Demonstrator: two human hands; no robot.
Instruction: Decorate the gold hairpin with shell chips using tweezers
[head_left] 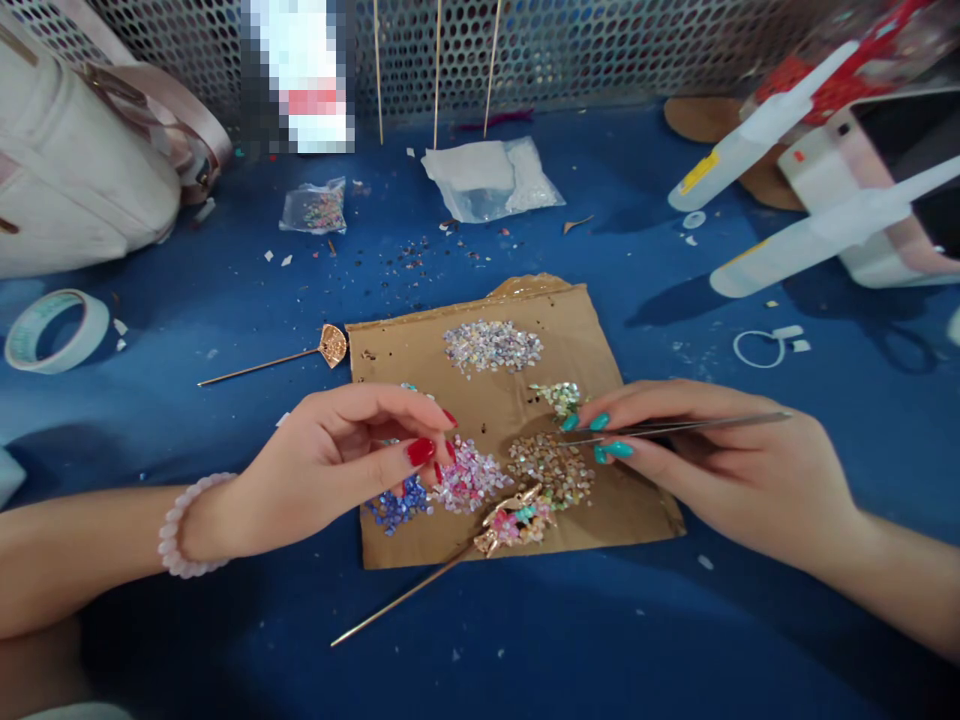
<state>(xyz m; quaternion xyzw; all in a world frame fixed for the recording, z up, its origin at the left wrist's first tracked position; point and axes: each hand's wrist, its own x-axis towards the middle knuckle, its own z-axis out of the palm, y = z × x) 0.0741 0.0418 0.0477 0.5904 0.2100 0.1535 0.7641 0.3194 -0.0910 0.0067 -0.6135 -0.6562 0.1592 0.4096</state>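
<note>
Closest to me lies the gem-set hairpin (486, 541), its long axis slanting across my view: the bare tip points near and left over the blue surface (600, 640), and the decorated head points far and right on the cardboard (405, 350).

The right hand (750, 480) has a narrow grip, thumb and fingers pinched on the tweezers (720, 423). Their tips reach left over the gold gems (551, 468); I can't tell whether they touch or hold one. The left hand (300, 470) is loosely curled, thumb close to the fingers, above the blue gems (401, 505) and pink gems (472, 478); I can't make out whether anything is in that grip. The hairpin's head sits between the two hands, nearer to me than either set of fingertips and left of the tweezers.

Farther off I see pale gems (491, 345) on the cardboard, and a plain hairpin (333, 345) just beside its left edge, tip pointing left. Beyond are a clear bag (491, 180) and two bottles.
</note>
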